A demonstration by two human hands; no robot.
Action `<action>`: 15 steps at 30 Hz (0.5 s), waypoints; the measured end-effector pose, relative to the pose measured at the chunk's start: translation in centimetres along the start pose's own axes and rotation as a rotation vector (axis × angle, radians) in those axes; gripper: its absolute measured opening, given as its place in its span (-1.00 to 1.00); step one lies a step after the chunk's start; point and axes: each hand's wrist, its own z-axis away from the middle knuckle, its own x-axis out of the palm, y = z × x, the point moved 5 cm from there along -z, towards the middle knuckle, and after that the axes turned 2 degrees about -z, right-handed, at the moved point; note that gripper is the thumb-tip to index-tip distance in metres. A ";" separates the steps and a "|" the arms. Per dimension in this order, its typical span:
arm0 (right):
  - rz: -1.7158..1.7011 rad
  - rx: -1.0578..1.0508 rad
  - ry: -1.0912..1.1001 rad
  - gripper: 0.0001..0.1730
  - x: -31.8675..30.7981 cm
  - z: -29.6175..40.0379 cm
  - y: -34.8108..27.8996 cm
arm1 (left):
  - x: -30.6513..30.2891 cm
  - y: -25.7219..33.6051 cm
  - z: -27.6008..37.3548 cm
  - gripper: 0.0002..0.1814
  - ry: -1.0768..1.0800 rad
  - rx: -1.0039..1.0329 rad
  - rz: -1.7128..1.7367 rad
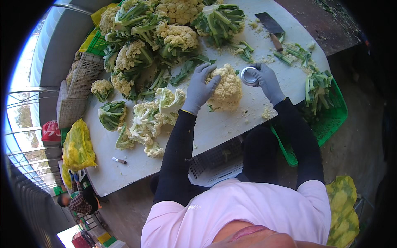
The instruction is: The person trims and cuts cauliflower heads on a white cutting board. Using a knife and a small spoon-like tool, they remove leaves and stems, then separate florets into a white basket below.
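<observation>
A trimmed cauliflower head (228, 90) sits on the white tabletop (223, 131) in front of me. My left hand (200, 88), in a grey glove, rests against its left side with fingers spread along the curds. Just right of the head, my right hand (268, 80), gloved alike, grips a round silvery metal ring tool (249, 76). The ring is apart from the cauliflower. Cut cauliflower pieces (145, 121) with pale stems showing lie left of my left forearm. Beyond my right hand is a cleaver (269, 24) with a wooden handle.
Leafy cauliflowers (180, 37) are heaped at the table's far left. Leaf trimmings (297, 54) litter the right side, by a green crate (336, 108). A small knife (119, 160) lies near the front left. Below the table edge is a white crate (214, 167). Another person (80, 201) is at far left.
</observation>
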 end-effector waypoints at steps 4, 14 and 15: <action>-0.045 -0.004 -0.148 -0.65 2.6 0.5 0.9 | 1.7 0.5 -2.2 -0.56 0.015 -0.062 -0.035; 0.189 -0.077 -0.077 -0.69 1.1 -2.5 0.3 | 3.2 -0.1 -4.0 -0.60 0.052 -0.168 -0.172; 0.197 -0.146 -0.172 -0.70 2.8 -2.0 -0.4 | 3.1 -0.1 -4.2 -0.60 0.053 -0.164 -0.154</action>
